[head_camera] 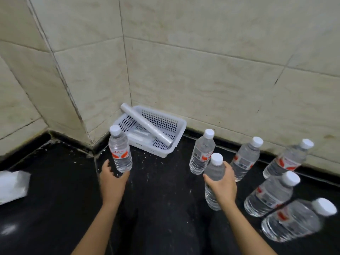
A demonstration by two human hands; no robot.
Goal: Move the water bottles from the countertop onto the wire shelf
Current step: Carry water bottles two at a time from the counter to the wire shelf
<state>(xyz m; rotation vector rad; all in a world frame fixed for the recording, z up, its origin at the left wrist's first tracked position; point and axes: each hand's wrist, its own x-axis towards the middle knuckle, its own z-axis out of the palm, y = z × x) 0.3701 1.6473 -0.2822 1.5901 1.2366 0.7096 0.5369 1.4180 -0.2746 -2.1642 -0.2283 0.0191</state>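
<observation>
Right hand curled round the middle of a bottle.
Left hand spread, thumb touching a second bottle; more bottles stand just right of the grip.

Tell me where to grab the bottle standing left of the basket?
The bottle stands upright, so wrap your fingers round its middle, at the red label, where the body is round and wider than the cap. Come from the front, where the left hand is: the basket sits close behind on its right, with the wall behind.
</observation>
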